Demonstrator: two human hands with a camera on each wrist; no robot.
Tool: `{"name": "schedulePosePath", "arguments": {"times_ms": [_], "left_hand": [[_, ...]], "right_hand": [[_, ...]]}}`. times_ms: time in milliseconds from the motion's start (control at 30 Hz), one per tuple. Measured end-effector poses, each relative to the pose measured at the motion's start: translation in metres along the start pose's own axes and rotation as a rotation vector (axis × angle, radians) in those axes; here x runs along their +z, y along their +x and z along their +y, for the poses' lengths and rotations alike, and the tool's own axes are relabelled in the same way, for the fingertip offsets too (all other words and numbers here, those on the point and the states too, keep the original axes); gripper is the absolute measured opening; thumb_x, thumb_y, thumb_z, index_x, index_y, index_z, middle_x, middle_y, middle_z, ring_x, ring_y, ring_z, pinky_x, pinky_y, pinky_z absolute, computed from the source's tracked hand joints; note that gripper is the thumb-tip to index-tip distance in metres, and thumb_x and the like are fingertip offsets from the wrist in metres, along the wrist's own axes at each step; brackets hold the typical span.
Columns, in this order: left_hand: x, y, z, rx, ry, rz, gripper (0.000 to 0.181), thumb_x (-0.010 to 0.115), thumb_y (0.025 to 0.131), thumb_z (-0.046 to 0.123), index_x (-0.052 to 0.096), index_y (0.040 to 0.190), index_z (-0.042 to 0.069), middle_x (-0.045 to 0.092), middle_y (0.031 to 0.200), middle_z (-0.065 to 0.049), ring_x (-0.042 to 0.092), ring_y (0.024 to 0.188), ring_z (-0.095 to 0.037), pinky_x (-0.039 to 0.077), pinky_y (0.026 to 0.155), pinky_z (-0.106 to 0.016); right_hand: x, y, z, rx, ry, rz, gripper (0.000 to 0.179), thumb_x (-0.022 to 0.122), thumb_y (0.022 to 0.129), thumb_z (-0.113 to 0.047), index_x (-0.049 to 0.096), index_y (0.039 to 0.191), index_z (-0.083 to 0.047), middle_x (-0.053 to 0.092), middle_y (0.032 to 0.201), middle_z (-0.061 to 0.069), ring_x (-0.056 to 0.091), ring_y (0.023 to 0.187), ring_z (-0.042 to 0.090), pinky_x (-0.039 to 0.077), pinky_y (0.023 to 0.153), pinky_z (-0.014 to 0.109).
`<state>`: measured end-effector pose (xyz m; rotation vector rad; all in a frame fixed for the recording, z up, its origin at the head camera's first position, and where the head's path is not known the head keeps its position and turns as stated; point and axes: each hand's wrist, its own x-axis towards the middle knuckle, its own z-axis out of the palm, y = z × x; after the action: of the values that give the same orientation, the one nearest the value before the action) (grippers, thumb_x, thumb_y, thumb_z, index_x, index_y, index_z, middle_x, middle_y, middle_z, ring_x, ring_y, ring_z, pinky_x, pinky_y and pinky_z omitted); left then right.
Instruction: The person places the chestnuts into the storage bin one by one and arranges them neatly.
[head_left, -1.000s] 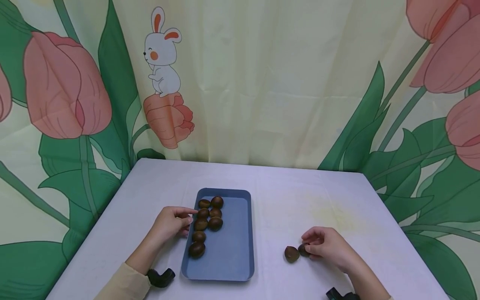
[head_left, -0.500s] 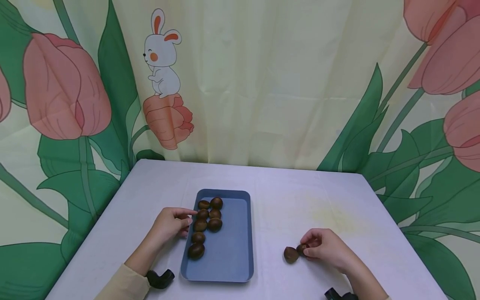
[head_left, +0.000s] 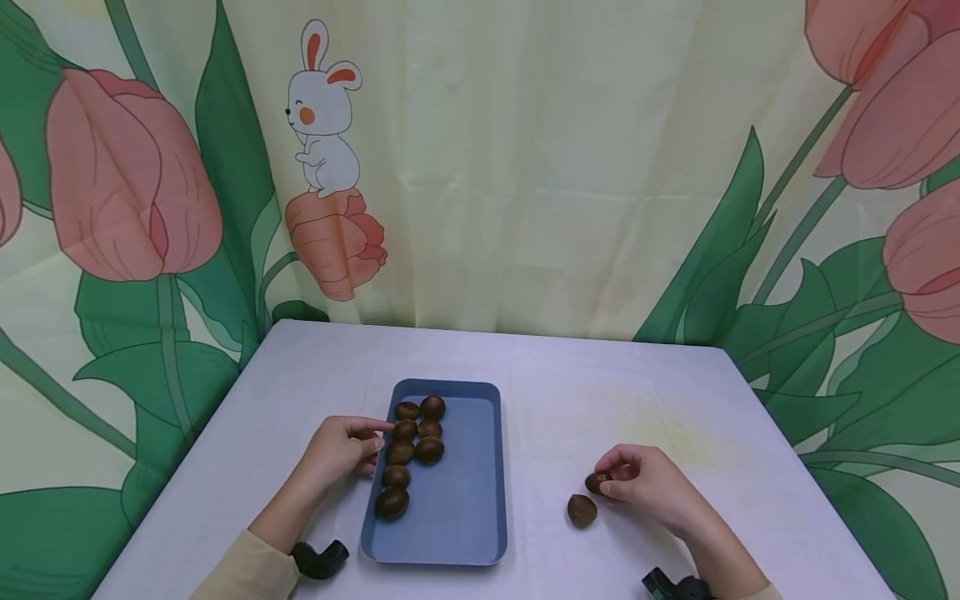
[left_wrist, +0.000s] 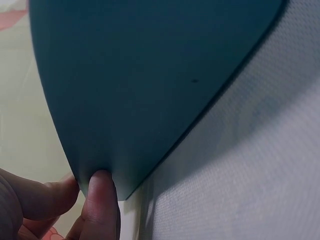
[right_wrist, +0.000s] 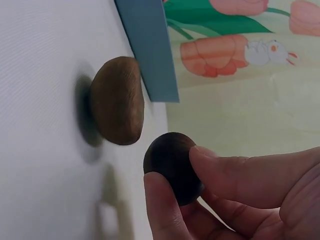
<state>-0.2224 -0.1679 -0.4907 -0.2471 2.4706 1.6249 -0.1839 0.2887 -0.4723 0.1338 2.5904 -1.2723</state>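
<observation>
My right hand [head_left: 651, 487] pinches a dark brown chestnut [right_wrist: 172, 165] between thumb and fingers, lifted a little above the white cloth. Another chestnut [head_left: 582, 511] lies on the cloth just below and left of it; in the right wrist view this lying chestnut [right_wrist: 117, 101] shows its flat side. On the left, my left hand [head_left: 343, 447] holds the left rim of a blue rectangular tray [head_left: 468, 500]. In the left wrist view a fingertip [left_wrist: 101, 192] presses the tray's outer wall [left_wrist: 135, 100]. Several chestnuts [head_left: 400, 452] sit in two uneven columns along the tray's left side.
The white-covered table [head_left: 555, 375] runs back to a curtain [head_left: 525, 167] printed with tulips and a rabbit. Black wrist-worn devices show below the left hand [head_left: 321, 560] and the right hand [head_left: 675, 585].
My right hand has raised its chestnut off the cloth and shifted slightly left and away, apart from the lying chestnut. The left hand and tray stay in place.
</observation>
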Motion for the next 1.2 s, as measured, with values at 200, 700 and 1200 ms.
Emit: {"name": "schedulePosePath", "arguments": {"times_ms": [200, 700, 1200], "left_hand": [[0.000, -0.001, 0.000, -0.008, -0.001, -0.001, 0.025, 0.071, 0.099, 0.000, 0.082, 0.121, 0.007, 0.068, 0.093, -0.011, 0.065, 0.075, -0.019, 0.064, 0.065, -0.031], [-0.001, 0.000, -0.001, -0.007, -0.019, -0.003, 0.026, 0.072, 0.098, -0.002, 0.081, 0.121, 0.006, 0.069, 0.090, -0.010, 0.067, 0.073, -0.017, 0.064, 0.062, -0.030], [0.000, 0.000, -0.001, -0.006, -0.014, 0.005, 0.026, 0.071, 0.098, -0.002, 0.082, 0.120, 0.006, 0.068, 0.089, -0.010, 0.066, 0.072, -0.018, 0.063, 0.061, -0.030]], "right_hand": [[0.004, 0.001, -0.012, -0.058, 0.069, -0.053, 0.023, 0.083, 0.089, 0.000, 0.075, 0.110, -0.002, 0.074, 0.101, 0.009, 0.067, 0.093, 0.021, 0.065, 0.074, 0.030], [0.029, 0.012, -0.055, -0.186, 0.130, -0.130, 0.021, 0.080, 0.090, -0.002, 0.074, 0.110, -0.001, 0.076, 0.102, 0.013, 0.072, 0.091, 0.021, 0.067, 0.078, 0.035], [0.059, 0.020, -0.101, -0.328, 0.115, -0.182, 0.014, 0.080, 0.090, -0.003, 0.078, 0.103, -0.008, 0.078, 0.097, 0.008, 0.073, 0.092, 0.021, 0.061, 0.080, 0.033]]}}
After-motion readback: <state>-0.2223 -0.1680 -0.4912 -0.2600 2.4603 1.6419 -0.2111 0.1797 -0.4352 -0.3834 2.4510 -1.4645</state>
